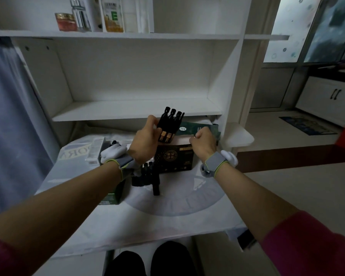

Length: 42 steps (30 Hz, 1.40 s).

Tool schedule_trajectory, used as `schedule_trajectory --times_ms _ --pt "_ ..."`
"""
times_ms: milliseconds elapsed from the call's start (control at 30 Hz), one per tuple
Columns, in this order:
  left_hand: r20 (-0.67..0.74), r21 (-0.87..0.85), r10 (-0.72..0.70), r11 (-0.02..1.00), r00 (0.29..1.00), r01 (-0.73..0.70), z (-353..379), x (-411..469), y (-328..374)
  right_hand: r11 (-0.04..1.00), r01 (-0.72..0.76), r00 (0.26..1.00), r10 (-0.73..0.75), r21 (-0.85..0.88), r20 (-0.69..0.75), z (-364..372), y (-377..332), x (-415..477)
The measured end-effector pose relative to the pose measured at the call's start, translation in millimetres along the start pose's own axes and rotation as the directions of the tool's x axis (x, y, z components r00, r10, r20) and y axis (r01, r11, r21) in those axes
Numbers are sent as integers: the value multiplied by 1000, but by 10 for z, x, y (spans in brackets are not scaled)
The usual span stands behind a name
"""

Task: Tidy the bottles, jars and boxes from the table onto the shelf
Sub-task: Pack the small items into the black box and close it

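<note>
My left hand (pixel 146 139) grips a joined strip of small black bottles (pixel 170 124) with gold labels, lifted above an open dark box (pixel 174 158) on the table. My right hand (pixel 203 141) pinches the box's raised flap (pixel 195 129), which is dark green. More black bottles (pixel 146 176) lie on the table in front of the box. A green box (pixel 114 196) stands partly hidden under my left forearm. A white box (pixel 96 150) lies at the left. The white shelf (pixel 135 110) stands behind the table.
The upper shelf board (pixel 116 34) carries a red jar (pixel 66 21), a clear bottle (pixel 80 14) and a white bottle with yellow capsules (pixel 113 13). The table wears a white printed cloth (pixel 147 222). A blue curtain (pixel 8 120) hangs at the left.
</note>
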<state>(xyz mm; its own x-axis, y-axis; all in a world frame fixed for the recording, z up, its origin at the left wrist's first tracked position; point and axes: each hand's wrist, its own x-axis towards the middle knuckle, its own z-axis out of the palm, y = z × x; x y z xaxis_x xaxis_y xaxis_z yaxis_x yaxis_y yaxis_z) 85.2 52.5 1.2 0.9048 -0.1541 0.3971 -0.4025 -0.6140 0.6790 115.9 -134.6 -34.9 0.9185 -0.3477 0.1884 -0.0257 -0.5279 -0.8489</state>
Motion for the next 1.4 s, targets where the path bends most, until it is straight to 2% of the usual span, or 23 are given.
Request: schedule_trajectory --times_ms 167,333,500,600,800,1067,1233,1300,1400 --pt "-8 -6 -3 1000 1000 3 -42 6 -30 961 78 996 -63 266 -61 112 48 -27" --pt "12 63 2 998 1000 -3 -56 5 8 935 70 997 -60 347 -41 140 92 -20" --pt "6 276 26 961 1000 -27 13 72 24 935 57 998 -47 350 -39 163 144 -43" --pt "-5 352 -3 936 1000 4 55 88 30 927 96 995 -90 363 -33 161 151 -47" --pt "12 463 -6 886 1000 0 139 114 -10 921 67 998 -64 383 -20 155 136 -60" --pt "98 475 -12 879 995 -36 144 165 -109 945 83 996 -85 316 -6 157 117 -77" --pt "150 498 45 860 988 -115 140 165 -135 957 60 998 -59 285 -12 160 81 -92" --pt "123 466 32 881 992 -86 125 161 -131 957 42 999 -37 288 -24 153 84 -83" --pt "-8 375 30 927 1000 -25 70 149 -109 950 39 997 -15 311 -77 131 94 -49"
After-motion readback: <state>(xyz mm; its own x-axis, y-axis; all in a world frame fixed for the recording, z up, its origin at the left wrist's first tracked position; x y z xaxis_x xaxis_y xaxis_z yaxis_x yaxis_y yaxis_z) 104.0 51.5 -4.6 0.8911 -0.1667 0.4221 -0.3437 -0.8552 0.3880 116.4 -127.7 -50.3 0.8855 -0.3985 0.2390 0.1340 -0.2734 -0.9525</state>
